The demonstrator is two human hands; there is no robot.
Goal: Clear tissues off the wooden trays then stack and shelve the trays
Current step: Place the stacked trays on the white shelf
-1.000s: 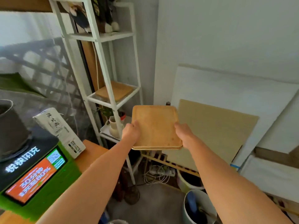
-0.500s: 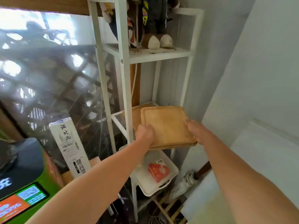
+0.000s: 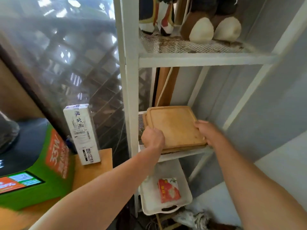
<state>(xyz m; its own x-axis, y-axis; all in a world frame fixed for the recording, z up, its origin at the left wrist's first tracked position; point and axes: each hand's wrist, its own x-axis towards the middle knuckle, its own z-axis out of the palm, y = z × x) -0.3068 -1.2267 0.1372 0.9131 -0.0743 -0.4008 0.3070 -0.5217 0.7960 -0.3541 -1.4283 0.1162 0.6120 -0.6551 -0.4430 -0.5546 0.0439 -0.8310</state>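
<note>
A stack of bare wooden trays (image 3: 174,127) lies on the middle mesh shelf (image 3: 184,154) of a white metal rack. No tissue is on the top tray. My left hand (image 3: 152,138) grips the stack's near left corner. My right hand (image 3: 207,131) holds its right edge, fingers curled over the rim. The edge of another wooden tray shows under the top one at the left and along the front.
The rack's white post (image 3: 131,90) stands just left of my left hand. Plush toys (image 3: 209,29) fill the shelf above. A white plastic tray with a red packet (image 3: 168,190) sits on the shelf below. A white carton (image 3: 81,133) and a green machine (image 3: 33,173) stand on the wooden table at left.
Both hands carried the trays up and left from mid-air into the rack. The stack now rests on the middle shelf, over the wooden tray that lay there.
</note>
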